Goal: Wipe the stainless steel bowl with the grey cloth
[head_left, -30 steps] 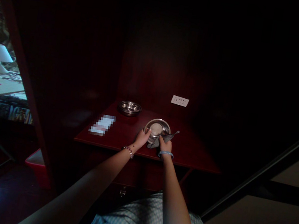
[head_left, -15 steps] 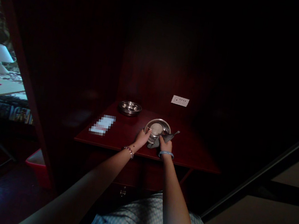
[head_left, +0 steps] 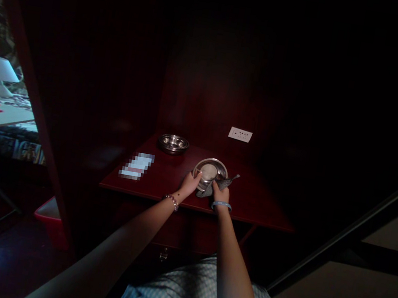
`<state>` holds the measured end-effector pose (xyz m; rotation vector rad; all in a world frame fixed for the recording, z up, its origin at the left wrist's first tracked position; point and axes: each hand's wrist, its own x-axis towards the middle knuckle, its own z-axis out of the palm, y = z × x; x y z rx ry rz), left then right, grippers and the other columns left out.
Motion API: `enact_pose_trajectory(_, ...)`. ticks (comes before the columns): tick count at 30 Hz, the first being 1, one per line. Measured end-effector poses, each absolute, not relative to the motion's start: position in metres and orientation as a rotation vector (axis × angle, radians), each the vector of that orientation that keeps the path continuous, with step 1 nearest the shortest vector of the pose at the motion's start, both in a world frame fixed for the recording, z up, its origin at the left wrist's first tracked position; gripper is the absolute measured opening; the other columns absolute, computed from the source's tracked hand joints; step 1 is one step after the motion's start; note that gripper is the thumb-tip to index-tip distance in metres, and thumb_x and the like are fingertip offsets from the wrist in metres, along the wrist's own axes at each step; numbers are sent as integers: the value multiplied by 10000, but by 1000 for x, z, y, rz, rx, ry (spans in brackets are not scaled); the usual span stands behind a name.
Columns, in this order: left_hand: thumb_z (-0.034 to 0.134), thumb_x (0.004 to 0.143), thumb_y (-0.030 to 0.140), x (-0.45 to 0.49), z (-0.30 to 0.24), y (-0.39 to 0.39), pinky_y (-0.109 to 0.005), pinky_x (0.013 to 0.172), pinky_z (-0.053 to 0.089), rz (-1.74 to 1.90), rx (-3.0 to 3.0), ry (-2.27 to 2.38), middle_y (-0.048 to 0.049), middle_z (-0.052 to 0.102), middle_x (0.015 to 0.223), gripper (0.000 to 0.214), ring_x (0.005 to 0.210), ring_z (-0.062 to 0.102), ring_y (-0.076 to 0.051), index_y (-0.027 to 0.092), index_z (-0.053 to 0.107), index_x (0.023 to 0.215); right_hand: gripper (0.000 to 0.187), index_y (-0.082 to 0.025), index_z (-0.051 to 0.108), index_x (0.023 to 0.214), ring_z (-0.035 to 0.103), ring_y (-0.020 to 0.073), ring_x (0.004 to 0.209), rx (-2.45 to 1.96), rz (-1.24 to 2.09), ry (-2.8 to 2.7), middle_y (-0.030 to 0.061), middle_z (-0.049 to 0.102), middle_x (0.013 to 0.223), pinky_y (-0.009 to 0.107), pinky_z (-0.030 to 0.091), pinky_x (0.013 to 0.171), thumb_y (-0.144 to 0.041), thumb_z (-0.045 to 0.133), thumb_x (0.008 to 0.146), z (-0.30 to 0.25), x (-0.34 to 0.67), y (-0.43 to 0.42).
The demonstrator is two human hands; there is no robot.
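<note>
A round steel plate (head_left: 210, 169) is tilted up on a dark red wooden table (head_left: 163, 183). My left hand (head_left: 189, 184), with a bead bracelet on the wrist, grips the plate's near left rim. My right hand (head_left: 221, 191), with a blue wristband, is closed on a grey cloth (head_left: 227, 181) pressed against the plate's right side. The cloth's corner sticks out to the right.
A second steel bowl (head_left: 173, 143) stands at the table's back left. A blurred flat paper (head_left: 136, 165) lies at the table's left. A white wall socket (head_left: 240, 134) is behind. A red bin (head_left: 50, 218) sits on the floor at left. The surroundings are very dark.
Almost nothing differs. Both hands stay on the plate and the cloth, with only slight shifts of the fingers.
</note>
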<state>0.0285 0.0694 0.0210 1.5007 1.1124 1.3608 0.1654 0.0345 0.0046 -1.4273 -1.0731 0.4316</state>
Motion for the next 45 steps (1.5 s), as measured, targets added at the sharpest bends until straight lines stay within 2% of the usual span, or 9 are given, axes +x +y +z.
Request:
enact_pose_trajectory(9,491,824,308,28,20,70,-248,690,474,1346,1540,1136,-90,699,772,237,756,654,-182,136,652,800,375,-125,676,899,660,270,937,-1426,427,-1072,123,714,928,321,509,794,-423,600,685,4,166,35)
enact_pose_trajectory(18,543,781,292,28,19,71,-247,673,470,1366,1481,1120,-74,675,692,188,690,633,-170,138,630,718,348,-129,674,885,665,262,919,-1438,422,-1083,120,716,914,319,503,805,-406,596,690,6,165,32)
enact_pose_trajectory(23,508,798,284,28,20,70,-232,628,461,1350,1527,1145,-50,641,614,226,609,602,-146,135,604,657,348,-124,674,879,666,265,917,-1438,430,-1085,115,715,903,316,507,793,-406,590,693,6,165,32)
enact_pose_trajectory(34,516,812,294,27,20,71,-225,672,467,1343,1517,1145,-63,687,704,207,718,642,-158,130,639,782,336,-128,671,871,668,267,906,-1463,423,-1075,114,716,887,313,510,784,-399,589,691,5,165,33)
enact_pose_trajectory(45,506,812,282,28,19,71,-243,690,473,1344,1551,1172,-74,689,718,202,738,650,-170,138,635,753,317,-130,671,863,671,259,907,-1460,419,-1074,109,718,881,296,514,779,-387,593,693,6,165,34)
